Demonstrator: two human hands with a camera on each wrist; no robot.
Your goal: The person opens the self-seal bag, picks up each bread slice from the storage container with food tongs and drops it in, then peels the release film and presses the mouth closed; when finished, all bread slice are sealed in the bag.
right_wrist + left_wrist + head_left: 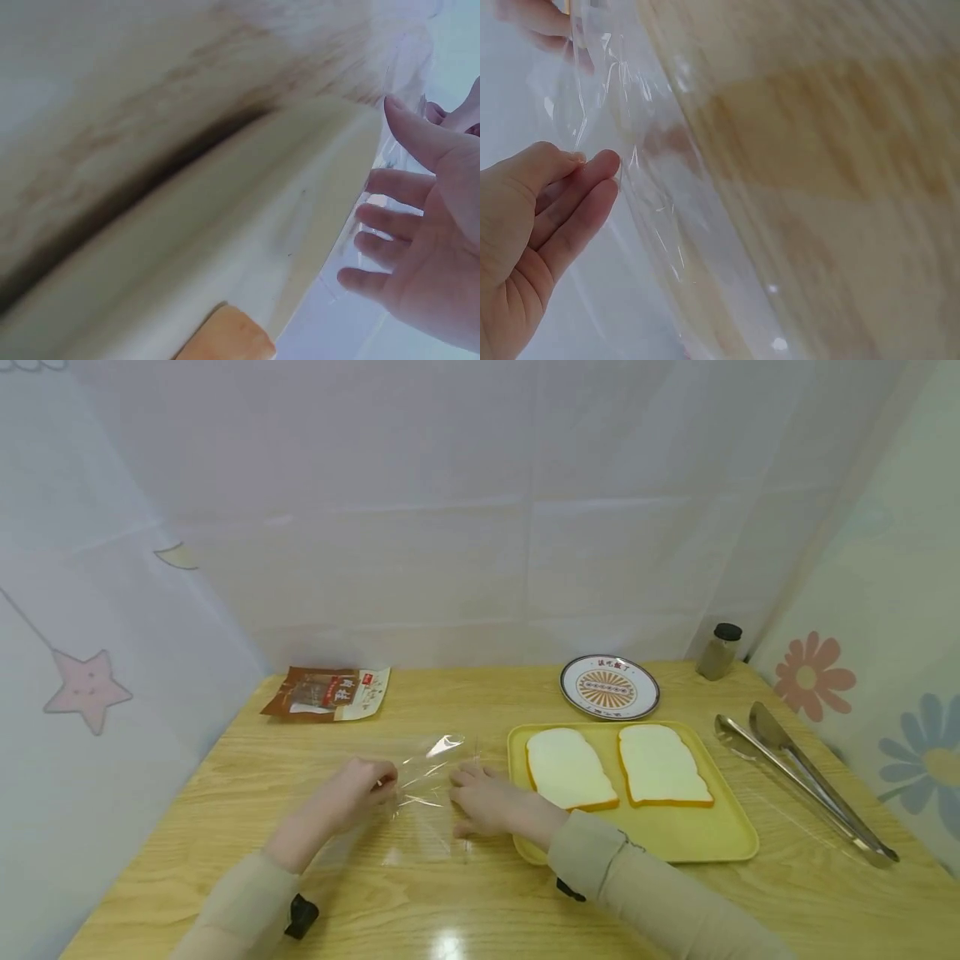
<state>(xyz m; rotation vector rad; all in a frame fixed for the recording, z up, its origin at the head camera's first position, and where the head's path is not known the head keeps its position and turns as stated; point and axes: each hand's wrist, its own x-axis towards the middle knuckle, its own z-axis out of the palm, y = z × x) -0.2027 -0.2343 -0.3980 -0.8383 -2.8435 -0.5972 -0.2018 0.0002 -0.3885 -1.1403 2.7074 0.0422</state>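
A thin clear plastic film (423,827), shiny and creased, lies over the table left of the tray. Thumb and fingertips of my left hand (360,789) pinch it, drawing it into creases; the left wrist view shows that hand (547,225) at the gathered plastic. My right hand (483,797) rests at the film's right side, just left of the yellow tray (675,843). In the right wrist view its fingers (390,217) are parted and fairly straight. Two toy-like bread slices, one left (570,768) and one right (663,764), lie on the tray.
Metal tongs (810,785) lie right of the tray. Behind it stand a round patterned plate (610,687) and a small black-lidded jar (718,652). A brown food packet (326,693) lies at the back left. Fabric with printed flowers and stars walls the table's back and sides.
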